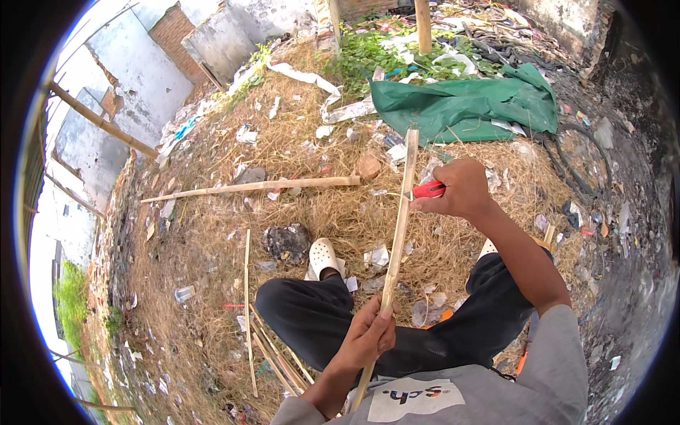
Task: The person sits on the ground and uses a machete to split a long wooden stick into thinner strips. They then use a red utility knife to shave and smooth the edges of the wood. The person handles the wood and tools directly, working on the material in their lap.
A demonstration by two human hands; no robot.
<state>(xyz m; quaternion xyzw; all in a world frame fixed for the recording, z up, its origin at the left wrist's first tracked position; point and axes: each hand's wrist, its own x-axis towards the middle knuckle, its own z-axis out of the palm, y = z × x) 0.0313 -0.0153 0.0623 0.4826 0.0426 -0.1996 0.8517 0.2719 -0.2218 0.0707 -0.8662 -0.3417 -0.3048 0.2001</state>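
Observation:
A long split bamboo strip (398, 255) slants up and away from my lap, its pale inner face showing. My left hand (367, 333) is wrapped round its lower part, close to my body. Farther up, my right hand (462, 188) grips a red-handled knife (429, 190), which meets the strip's right edge below its far end. Most of the blade is hidden by the strip and my fingers. Thin bamboo strips (282, 360) lie in a loose bunch by my left leg, with a slim one (248, 312) apart from them.
Dry grass with scattered litter covers the ground. A bamboo pole (251, 188) lies across the left side, beyond a dark stone (287, 242). Green sheeting (464, 106) is spread at the far right, with black hose (577, 166) beside it. An upright post (423, 27) stands behind.

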